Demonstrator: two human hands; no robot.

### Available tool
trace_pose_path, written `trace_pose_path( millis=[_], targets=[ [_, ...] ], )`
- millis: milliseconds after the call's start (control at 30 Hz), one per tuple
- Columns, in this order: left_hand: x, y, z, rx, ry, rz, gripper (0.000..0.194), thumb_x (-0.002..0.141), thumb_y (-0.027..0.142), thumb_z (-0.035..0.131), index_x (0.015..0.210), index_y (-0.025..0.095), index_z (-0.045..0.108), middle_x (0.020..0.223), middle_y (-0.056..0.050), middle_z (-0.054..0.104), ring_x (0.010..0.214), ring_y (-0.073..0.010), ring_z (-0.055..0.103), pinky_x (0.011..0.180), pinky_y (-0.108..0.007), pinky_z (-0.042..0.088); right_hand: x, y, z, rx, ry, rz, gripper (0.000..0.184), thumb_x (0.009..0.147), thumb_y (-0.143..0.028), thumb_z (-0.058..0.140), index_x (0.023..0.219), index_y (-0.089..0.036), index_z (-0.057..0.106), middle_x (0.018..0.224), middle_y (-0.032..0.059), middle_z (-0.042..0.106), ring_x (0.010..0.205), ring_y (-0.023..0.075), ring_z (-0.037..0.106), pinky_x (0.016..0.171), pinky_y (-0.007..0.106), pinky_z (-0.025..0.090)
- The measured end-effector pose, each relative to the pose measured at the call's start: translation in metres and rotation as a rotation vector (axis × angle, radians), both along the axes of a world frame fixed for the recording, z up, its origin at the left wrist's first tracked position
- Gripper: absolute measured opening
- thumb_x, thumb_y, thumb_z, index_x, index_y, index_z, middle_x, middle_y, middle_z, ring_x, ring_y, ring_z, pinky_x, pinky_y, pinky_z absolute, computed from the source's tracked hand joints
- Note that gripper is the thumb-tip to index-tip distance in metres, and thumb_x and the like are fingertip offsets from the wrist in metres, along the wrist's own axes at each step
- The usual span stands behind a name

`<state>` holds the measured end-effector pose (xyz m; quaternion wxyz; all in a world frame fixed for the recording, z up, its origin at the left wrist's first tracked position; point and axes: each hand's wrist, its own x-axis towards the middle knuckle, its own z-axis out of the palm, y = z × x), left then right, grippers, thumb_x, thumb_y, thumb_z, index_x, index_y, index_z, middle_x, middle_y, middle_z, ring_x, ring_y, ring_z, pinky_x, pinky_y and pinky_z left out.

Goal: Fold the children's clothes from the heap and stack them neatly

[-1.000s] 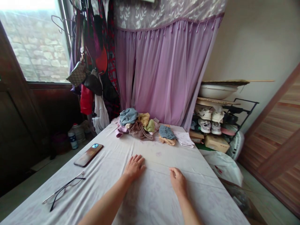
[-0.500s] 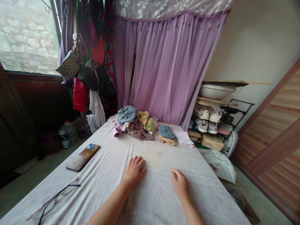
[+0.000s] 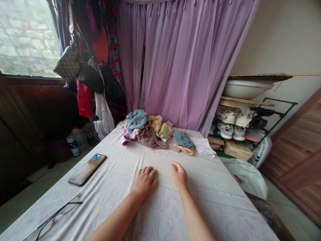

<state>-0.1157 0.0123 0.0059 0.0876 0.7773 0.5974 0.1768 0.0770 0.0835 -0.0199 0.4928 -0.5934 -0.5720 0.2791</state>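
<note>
L grip (image 3: 145, 182) flat & released on cloth (image 3: 160, 221), R grip (image 3: 179, 174) half-curled, can't see if holding smth, clothes pile (image 3: 151, 136) ahead of both, phone (image 3: 87, 170) left of L

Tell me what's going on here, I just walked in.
Nobody seems to be handling any clothes right now. The left hand lies palm down on the pale sheet. The right hand is loosely curled beside it, with nothing visible in it; whether it touches the sheet is hard to tell. Beyond them are a jumbled pile and, to its right, a blue garment on a tan one. The phone and glasses lie off to the left.
</note>
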Motion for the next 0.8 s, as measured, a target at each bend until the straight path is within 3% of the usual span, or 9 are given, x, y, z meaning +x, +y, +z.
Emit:
trace_pose_path(
  millis=[200, 367, 533, 633, 800],
  targets=[
    [0.002, 0.002, -0.007, -0.041, 0.043, 0.036, 0.048, 0.092, 0.04, 0.047, 0.139, 0.028, 0.05, 0.15, -0.007, 0.044, 0.139, -0.0287, 0.036, 0.116, -0.05, 0.022, -0.004, -0.003, -0.014, -0.008, 0.005, -0.007, 0.035, 0.077, -0.044, 0.042, 0.088, -0.023, 0.068, 0.092, 0.0067, 0.076, 0.082, 0.0223, 0.071, 0.077, 0.033, 0.055],
    [0.003, 0.004, 0.0, -0.037, 0.074, 0.034, 0.047, 0.091, 0.04, 0.049, 0.137, 0.027, 0.052, 0.147, -0.007, 0.048, 0.137, -0.0283, 0.039, 0.114, -0.048, 0.027, -0.006, -0.011, -0.011, 0.022, -0.016, 0.037, 0.033, 0.078, -0.04, 0.043, 0.088, -0.022, 0.069, 0.09, 0.0079, 0.076, 0.085, 0.0218, 0.071, 0.079, 0.031, 0.055],
    [-0.015, 0.041, 0.008, -0.011, 0.041, -0.032, 0.037, 0.093, 0.039, 0.047, 0.124, 0.025, 0.063, 0.134, -0.007, 0.06, 0.123, -0.0255, 0.053, 0.106, -0.042, 0.038, -0.003, -0.006, -0.006, 0.031, -0.046, 0.075, 0.032, 0.081, -0.036, 0.043, 0.089, -0.021, 0.07, 0.09, 0.0078, 0.076, 0.083, 0.0202, 0.071, 0.078, 0.029, 0.055],
    [-0.028, 0.075, 0.009, 0.03, 0.002, -0.034, 0.037, 0.096, 0.038, 0.039, 0.112, 0.021, 0.069, 0.12, -0.009, 0.068, 0.112, -0.0248, 0.06, 0.1, -0.039, 0.042, 0.012, 0.015, 0.01, 0.055, -0.155, 0.051, 0.031, 0.082, -0.032, 0.044, 0.093, -0.022, 0.071, 0.094, 0.0063, 0.076, 0.086, 0.0193, 0.07, 0.079, 0.029, 0.055],
    [-0.039, 0.114, 0.001, 0.044, -0.102, 0.095, 0.046, 0.097, 0.039, 0.031, 0.102, 0.018, 0.072, 0.101, -0.011, 0.075, 0.096, -0.0254, 0.066, 0.091, -0.037, 0.047, 0.047, 0.085, 0.065, 0.168, -0.487, -0.01, 0.036, 0.085, -0.024, 0.041, 0.103, -0.021, 0.072, 0.104, 0.0065, 0.075, 0.097, 0.0203, 0.067, 0.088, 0.03, 0.051]
  ],
)
